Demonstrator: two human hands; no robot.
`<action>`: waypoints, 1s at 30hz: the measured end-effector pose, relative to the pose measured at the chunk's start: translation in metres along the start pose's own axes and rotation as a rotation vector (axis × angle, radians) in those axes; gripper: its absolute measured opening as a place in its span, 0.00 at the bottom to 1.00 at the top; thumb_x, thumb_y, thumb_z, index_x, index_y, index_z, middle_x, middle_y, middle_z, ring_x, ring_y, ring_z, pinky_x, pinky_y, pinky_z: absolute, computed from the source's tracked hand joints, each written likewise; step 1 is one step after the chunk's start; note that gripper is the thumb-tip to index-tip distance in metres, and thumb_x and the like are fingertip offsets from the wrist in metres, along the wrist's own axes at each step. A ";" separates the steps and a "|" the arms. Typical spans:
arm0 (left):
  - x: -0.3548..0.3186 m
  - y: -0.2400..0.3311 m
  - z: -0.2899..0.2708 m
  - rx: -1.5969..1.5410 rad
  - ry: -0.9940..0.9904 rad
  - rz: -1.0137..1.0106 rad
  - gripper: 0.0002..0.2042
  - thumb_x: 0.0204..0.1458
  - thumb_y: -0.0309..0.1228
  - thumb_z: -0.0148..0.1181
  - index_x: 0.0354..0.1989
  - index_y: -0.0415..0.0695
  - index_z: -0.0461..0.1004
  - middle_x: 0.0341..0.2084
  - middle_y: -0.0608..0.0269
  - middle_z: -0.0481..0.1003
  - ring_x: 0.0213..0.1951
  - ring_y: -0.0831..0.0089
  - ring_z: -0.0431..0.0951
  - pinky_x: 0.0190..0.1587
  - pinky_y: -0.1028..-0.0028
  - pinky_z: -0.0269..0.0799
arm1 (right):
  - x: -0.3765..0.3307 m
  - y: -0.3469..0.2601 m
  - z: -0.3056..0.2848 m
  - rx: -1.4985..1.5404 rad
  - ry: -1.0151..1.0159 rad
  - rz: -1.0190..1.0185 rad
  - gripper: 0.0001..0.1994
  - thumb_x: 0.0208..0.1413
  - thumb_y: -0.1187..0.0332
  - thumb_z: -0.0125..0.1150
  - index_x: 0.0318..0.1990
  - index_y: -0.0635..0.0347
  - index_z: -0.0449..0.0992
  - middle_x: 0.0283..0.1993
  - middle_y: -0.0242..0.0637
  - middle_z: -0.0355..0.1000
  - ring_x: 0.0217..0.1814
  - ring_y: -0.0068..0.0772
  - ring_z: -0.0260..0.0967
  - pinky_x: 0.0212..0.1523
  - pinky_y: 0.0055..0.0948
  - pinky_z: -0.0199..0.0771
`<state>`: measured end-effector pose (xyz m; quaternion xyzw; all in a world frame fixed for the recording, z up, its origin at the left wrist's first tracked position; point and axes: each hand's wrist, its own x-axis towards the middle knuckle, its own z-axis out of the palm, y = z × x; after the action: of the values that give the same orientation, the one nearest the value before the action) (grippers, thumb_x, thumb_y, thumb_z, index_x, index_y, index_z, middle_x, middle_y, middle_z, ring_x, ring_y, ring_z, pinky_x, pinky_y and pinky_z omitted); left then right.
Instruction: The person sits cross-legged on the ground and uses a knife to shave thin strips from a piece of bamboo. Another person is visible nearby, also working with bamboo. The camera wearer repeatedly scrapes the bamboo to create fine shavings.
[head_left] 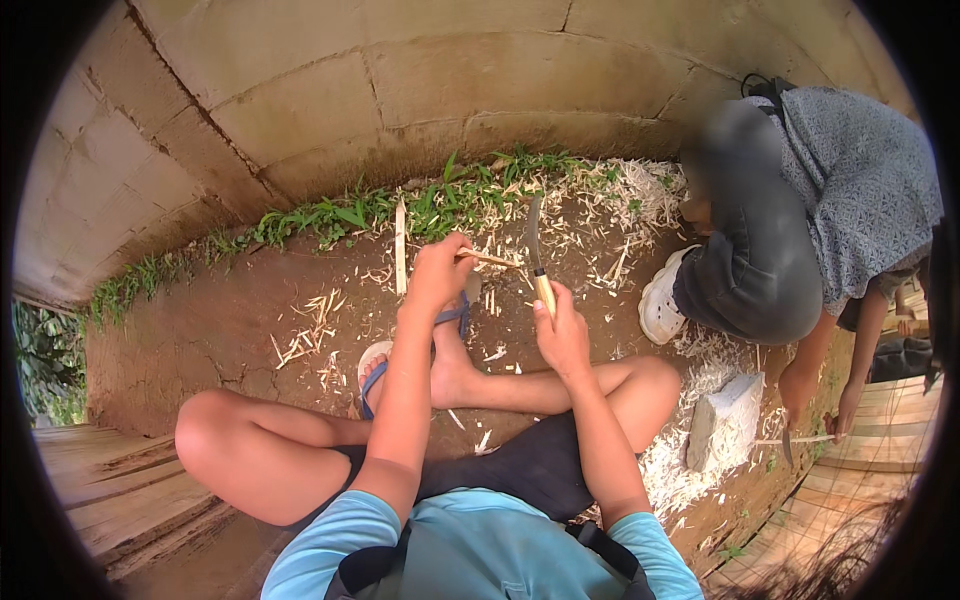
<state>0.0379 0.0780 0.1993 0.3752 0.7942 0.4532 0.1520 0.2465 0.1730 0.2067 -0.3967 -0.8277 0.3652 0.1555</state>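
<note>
My left hand (440,270) is closed around one end of a thin wooden stick (490,258), which points to the right. In my right hand (563,335) is the pale handle of a knife (535,235), its narrow, slightly curved dark blade standing up and away from me. The stick's free end lies close to the base of the blade; whether they touch I cannot tell. Below both hands are my crossed legs and my feet in blue-strapped sandals (373,385).
Wood shavings (310,330) litter the dirt ground. A pale wood strip (401,245) lies ahead, near grass along a block wall (450,90). At right a person (850,190) crouches, holding a blade and a thin strip beside a whitish block (722,425). Planks (130,480) lie at lower left.
</note>
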 end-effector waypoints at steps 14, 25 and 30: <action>0.004 -0.014 0.016 -0.083 0.050 0.004 0.11 0.49 0.30 0.65 0.38 0.39 0.75 0.26 0.47 0.78 0.30 0.56 0.81 0.32 0.64 0.73 | 0.004 0.027 0.017 -0.241 -0.259 0.235 0.23 0.59 0.52 0.54 0.56 0.53 0.63 0.40 0.56 0.75 0.43 0.61 0.73 0.44 0.51 0.71; 0.013 -0.038 0.045 -0.466 0.024 -0.199 0.08 0.56 0.30 0.59 0.35 0.37 0.73 0.23 0.62 0.75 0.24 0.77 0.73 0.28 0.75 0.69 | 0.003 0.039 0.018 -0.344 -0.490 0.307 0.20 0.59 0.56 0.54 0.52 0.60 0.70 0.45 0.51 0.76 0.48 0.53 0.75 0.45 0.50 0.74; 0.012 -0.049 0.047 -0.365 -0.020 -0.160 0.08 0.57 0.30 0.59 0.35 0.37 0.74 0.22 0.64 0.74 0.24 0.78 0.73 0.28 0.77 0.70 | -0.005 0.034 0.017 -0.364 -0.502 0.251 0.19 0.57 0.55 0.56 0.48 0.61 0.77 0.45 0.50 0.77 0.49 0.51 0.75 0.47 0.47 0.75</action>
<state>0.0343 0.1005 0.1341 0.2814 0.7248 0.5723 0.2608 0.2588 0.1753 0.1709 -0.4145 -0.8365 0.3139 -0.1727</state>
